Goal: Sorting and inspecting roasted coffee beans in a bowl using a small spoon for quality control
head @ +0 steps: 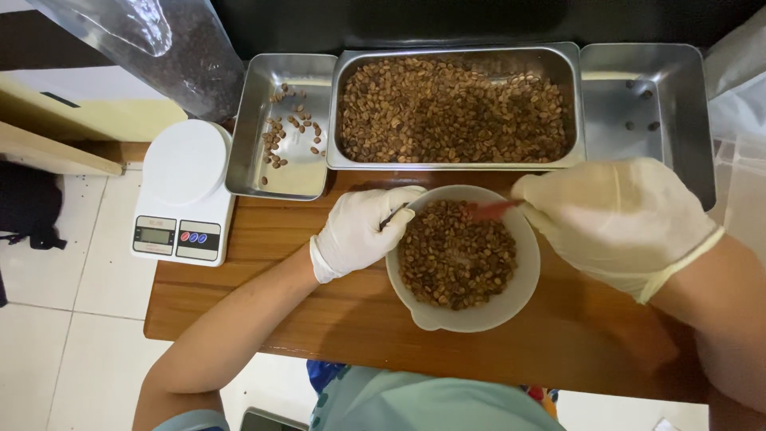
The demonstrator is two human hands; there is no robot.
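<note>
Sorting beans at a little wooden table [335,319] over pale floor tiles

Big steel tray [455,108] at the back is packed with brown beans; the white bowl [463,257] in front, also full, sits between both gloved hands. Left hand [361,231] grips the bowl rim, right hand [618,223] is closed on a red tool [495,209] over the beans. White kitchen scale [185,191] sits off to the left

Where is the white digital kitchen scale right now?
In the head view, the white digital kitchen scale sits at the wooden table's left edge, touching the small steel tray of scattered beans, left of the left hand.
</note>
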